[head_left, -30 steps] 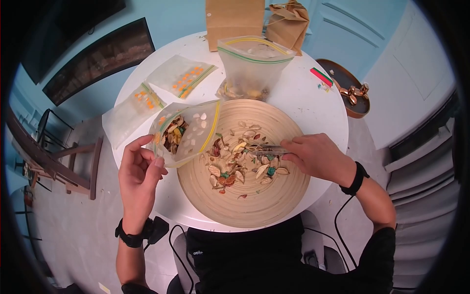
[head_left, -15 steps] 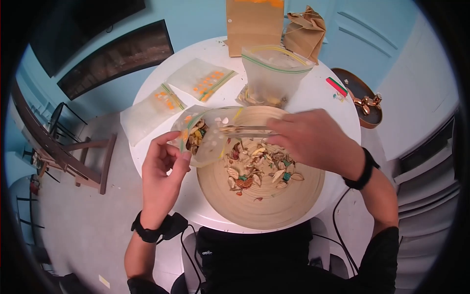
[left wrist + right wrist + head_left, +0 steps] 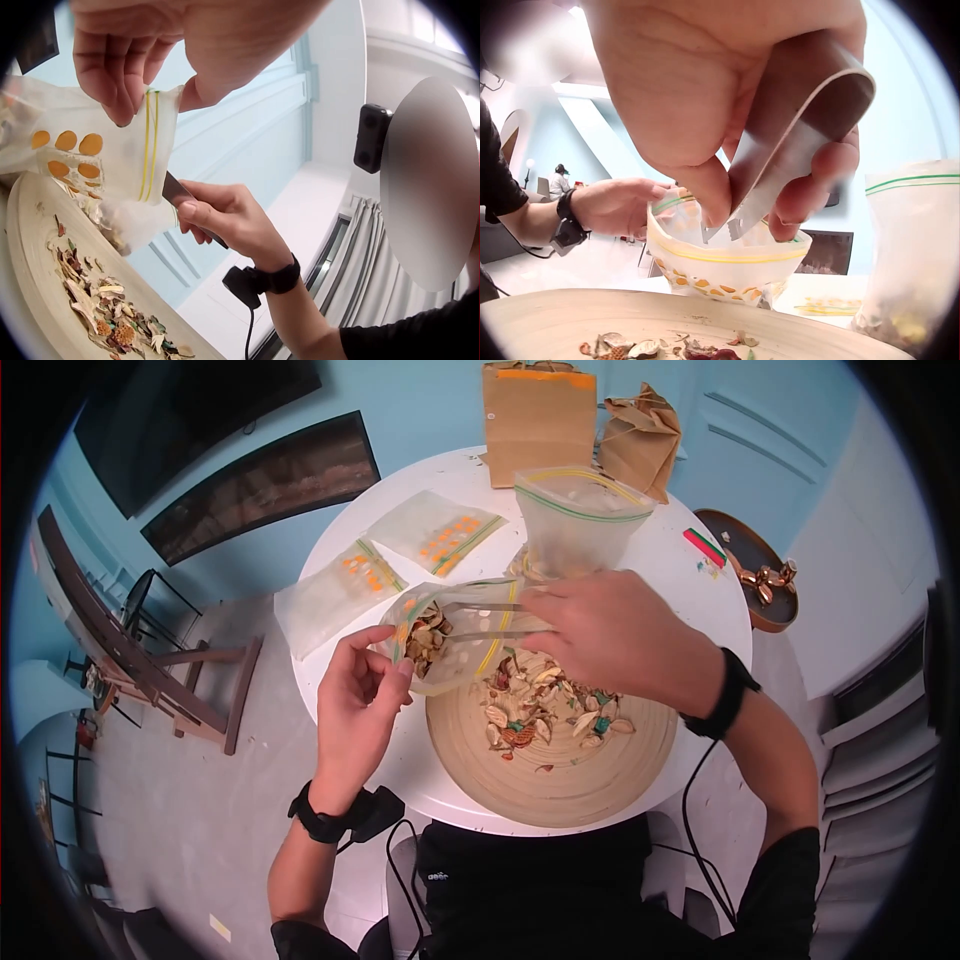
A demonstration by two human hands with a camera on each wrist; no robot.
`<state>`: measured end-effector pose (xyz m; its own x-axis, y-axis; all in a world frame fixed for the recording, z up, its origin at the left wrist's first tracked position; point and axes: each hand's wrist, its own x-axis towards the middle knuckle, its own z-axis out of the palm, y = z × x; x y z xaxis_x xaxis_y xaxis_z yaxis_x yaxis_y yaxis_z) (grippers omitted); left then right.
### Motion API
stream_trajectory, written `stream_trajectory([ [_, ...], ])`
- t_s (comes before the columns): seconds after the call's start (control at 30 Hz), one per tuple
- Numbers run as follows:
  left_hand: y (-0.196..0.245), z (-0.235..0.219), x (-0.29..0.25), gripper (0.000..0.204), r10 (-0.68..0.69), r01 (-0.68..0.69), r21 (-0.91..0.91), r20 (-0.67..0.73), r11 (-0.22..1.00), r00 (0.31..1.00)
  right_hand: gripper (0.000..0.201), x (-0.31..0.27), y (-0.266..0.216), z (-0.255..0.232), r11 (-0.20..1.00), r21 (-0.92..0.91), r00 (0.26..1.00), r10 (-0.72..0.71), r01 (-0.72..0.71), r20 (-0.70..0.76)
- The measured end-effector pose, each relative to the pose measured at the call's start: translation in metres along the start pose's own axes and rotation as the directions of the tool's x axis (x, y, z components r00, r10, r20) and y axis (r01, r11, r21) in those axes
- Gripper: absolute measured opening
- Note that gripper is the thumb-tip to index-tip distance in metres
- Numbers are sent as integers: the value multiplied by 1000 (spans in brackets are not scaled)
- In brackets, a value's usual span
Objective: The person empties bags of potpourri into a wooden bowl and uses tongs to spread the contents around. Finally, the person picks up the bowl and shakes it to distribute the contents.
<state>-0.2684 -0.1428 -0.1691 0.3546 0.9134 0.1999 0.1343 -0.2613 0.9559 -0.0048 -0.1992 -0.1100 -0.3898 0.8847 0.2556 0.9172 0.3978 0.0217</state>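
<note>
My left hand (image 3: 361,702) pinches the rim of an open zip bag (image 3: 470,660), which is tilted over the left edge of a round wooden plate (image 3: 560,785). Dried plant pieces lie inside the bag. Metal tongs (image 3: 802,112) are gripped in my right hand (image 3: 625,640), their tips inside the bag mouth; whether they hold anything is hidden. Dried petals and leaves (image 3: 545,705) are spread on the plate. In the left wrist view, the bag (image 3: 112,157) hangs from the left fingers, with the right hand (image 3: 232,217) beyond it.
A larger upright zip bag (image 3: 580,530) stands behind the plate. Two flat zip bags (image 3: 335,595) lie on the white table (image 3: 300,630) at the left. Paper bags (image 3: 540,425) stand at the back. A brown tray (image 3: 785,610) is beside the table on the right.
My right hand has lifted the tongs from the pile on the plate and moved them left into the bag. The left hand still holds the bag. The head view has shifted.
</note>
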Motion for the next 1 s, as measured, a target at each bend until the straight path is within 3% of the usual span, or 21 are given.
stream_trajectory([
  [0.07,-1,-3,3,36,-7,6,-31,-17,999,1000,26,-25,-2,-11,995,97,989,45,-31,-141],
  [0.17,0,-6,8,34,-24,20,-65,-64,998,998,35,-60,-12,-27,985,74,987,156,-158,26],
  [0.37,12,-8,38,33,-39,3,-178,-196,984,980,38,-91,-33,3,998,69,996,-1,-5,86],
  [0.47,9,-7,38,34,-45,12,-174,-183,985,982,44,-91,-37,23,997,46,994,-67,63,85],
  [0.57,13,1,23,35,-84,82,-37,-66,996,994,40,-89,-31,35,997,-31,995,-75,77,69],
  [0.67,16,-2,15,37,-17,18,11,-59,1000,998,36,-92,-17,34,992,-124,998,-8,14,56],
  [0.73,16,-4,13,36,-20,20,6,-66,1000,998,28,-93,-14,24,980,-152,981,146,-126,129],
  [0.77,16,-4,13,36,-17,18,6,-65,1000,998,28,-92,-16,19,980,-152,980,147,-126,131],
  [0.87,18,-2,17,36,-3,3,4,-93,1000,996,29,-84,-31,14,992,-83,991,97,-90,88],
  [0.93,17,1,18,36,-3,2,-5,-86,1000,996,30,-75,-42,18,998,-57,995,-33,39,92],
  [1.0,15,3,18,36,-4,3,-16,-75,1000,997,31,-69,-47,27,997,-62,992,-36,44,125],
])
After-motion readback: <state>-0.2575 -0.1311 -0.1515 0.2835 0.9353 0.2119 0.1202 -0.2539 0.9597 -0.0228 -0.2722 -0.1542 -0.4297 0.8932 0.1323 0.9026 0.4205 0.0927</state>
